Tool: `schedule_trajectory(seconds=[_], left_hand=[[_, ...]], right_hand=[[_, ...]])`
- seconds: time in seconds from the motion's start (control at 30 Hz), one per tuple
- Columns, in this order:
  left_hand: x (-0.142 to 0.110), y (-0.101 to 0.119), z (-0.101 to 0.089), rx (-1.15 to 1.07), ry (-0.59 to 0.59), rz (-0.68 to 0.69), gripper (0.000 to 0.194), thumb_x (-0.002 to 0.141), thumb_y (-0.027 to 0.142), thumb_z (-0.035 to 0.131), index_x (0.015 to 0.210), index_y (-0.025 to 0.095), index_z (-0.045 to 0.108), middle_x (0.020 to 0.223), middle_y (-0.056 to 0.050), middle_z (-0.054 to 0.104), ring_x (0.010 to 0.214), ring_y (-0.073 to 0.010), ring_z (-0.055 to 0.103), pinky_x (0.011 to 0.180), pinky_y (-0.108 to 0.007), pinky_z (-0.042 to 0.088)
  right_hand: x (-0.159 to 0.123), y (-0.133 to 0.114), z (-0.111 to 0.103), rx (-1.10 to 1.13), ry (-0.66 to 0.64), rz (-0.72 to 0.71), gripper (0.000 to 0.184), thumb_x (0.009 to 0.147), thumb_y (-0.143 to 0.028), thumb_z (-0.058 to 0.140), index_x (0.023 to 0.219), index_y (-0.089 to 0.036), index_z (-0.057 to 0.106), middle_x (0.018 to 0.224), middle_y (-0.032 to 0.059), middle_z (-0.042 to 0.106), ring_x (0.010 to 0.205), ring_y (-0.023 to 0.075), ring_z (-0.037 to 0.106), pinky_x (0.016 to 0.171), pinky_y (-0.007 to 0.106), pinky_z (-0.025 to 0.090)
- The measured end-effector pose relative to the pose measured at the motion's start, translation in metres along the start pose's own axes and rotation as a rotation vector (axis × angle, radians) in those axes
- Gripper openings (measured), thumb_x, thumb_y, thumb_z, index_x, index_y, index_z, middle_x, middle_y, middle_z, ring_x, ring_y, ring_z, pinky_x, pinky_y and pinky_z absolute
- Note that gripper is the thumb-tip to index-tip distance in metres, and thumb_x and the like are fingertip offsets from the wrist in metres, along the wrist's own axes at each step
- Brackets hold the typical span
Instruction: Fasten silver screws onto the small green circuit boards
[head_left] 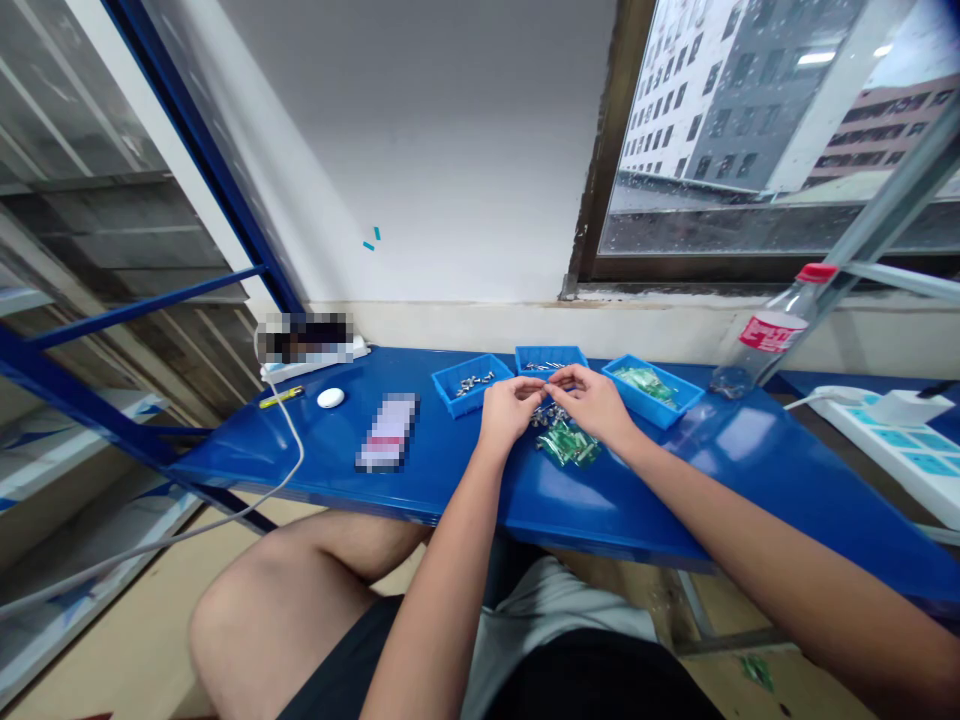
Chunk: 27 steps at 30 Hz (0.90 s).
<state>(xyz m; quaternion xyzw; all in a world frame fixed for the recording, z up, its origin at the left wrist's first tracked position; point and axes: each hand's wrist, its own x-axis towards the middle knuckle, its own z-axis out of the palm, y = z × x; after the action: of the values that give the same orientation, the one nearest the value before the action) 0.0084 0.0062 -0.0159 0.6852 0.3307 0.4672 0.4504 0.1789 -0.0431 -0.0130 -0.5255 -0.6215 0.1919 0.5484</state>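
My left hand point(510, 408) and my right hand point(589, 400) meet at the fingertips above the blue table point(450, 490). Both are pinched closed, and whatever sits between the fingers is too small to make out. Just under them lies a heap of small metal parts point(551, 415). Nearer to me is a pile of green pieces point(568, 445) that look like small circuit boards. Beyond my hands stand a left blue bin point(454, 402) with small metal parts, a middle blue bin point(551, 352) with metal pieces, and a right blue bin point(660, 415) with green pieces.
A phone point(388, 432), a white round object point(331, 398) and a yellow tool point(280, 397) lie on the left. A white cable point(296, 430) hangs over the table's edge. At the right are a plastic bottle point(772, 330) and a power strip point(911, 450). A wall and window stand behind.
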Motion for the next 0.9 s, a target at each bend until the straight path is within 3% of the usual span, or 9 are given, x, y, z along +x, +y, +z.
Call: schedule_trajectory(seconds=[0.17,0.37,0.5,0.67,0.8,0.9], left_hand=[[0.003,0.002,0.001,-0.186,0.017,-0.034,0.034,0.078,0.006,0.076,0.111,0.012,0.071,0.103,-0.014,0.080,0.095,-0.0237,0.078,0.093,-0.041,0.062],[0.005,0.000,-0.002,-0.299,0.023,-0.056,0.037,0.077,0.012,0.081,0.112,0.012,0.069,0.108,-0.016,0.079,0.096,-0.0247,0.078,0.096,-0.044,0.061],[0.003,0.002,-0.003,-0.270,0.044,-0.040,0.035,0.078,0.015,0.081,0.111,0.013,0.069,0.108,-0.016,0.079,0.099,-0.0258,0.078,0.095,-0.043,0.061],[0.001,0.009,-0.002,-0.144,0.183,0.042,0.023,0.080,0.015,0.077,0.102,0.015,0.068,0.106,-0.012,0.078,0.091,-0.0225,0.078,0.087,-0.037,0.063],[0.003,0.010,-0.007,-0.163,0.362,0.022,0.013,0.090,0.022,0.067,0.101,0.016,0.067,0.101,-0.009,0.077,0.087,-0.0198,0.078,0.083,-0.034,0.064],[0.005,0.008,-0.014,-0.179,0.510,0.000,0.017,0.095,0.025,0.062,0.107,0.015,0.069,0.119,-0.013,0.074,0.095,-0.0195,0.077,0.090,-0.034,0.063]], right_hand=[[0.002,0.007,0.003,0.247,-0.013,0.077,0.031,0.078,-0.039,0.083,0.098,-0.020,0.068,0.092,0.0067,0.075,0.088,0.0228,0.074,0.085,0.039,0.064],[0.001,0.003,0.005,0.407,0.025,0.124,0.040,0.071,-0.045,0.090,0.094,-0.020,0.067,0.088,0.0060,0.076,0.081,0.0227,0.076,0.087,0.042,0.064],[-0.002,-0.001,0.008,0.433,0.021,0.114,0.039,0.072,-0.045,0.090,0.093,-0.021,0.068,0.095,0.0077,0.077,0.088,0.0238,0.076,0.088,0.043,0.064],[-0.004,-0.008,0.009,0.324,-0.021,0.061,0.032,0.083,-0.046,0.081,0.099,-0.021,0.070,0.107,0.0094,0.077,0.100,0.0243,0.074,0.089,0.039,0.063],[-0.006,-0.011,0.009,0.128,-0.037,0.004,0.027,0.090,-0.045,0.072,0.103,-0.022,0.072,0.106,0.0083,0.077,0.099,0.0240,0.073,0.087,0.039,0.062],[-0.008,-0.012,0.008,-0.050,-0.077,-0.034,0.022,0.093,-0.041,0.067,0.102,-0.023,0.073,0.104,0.0071,0.077,0.088,0.0230,0.074,0.084,0.040,0.061]])
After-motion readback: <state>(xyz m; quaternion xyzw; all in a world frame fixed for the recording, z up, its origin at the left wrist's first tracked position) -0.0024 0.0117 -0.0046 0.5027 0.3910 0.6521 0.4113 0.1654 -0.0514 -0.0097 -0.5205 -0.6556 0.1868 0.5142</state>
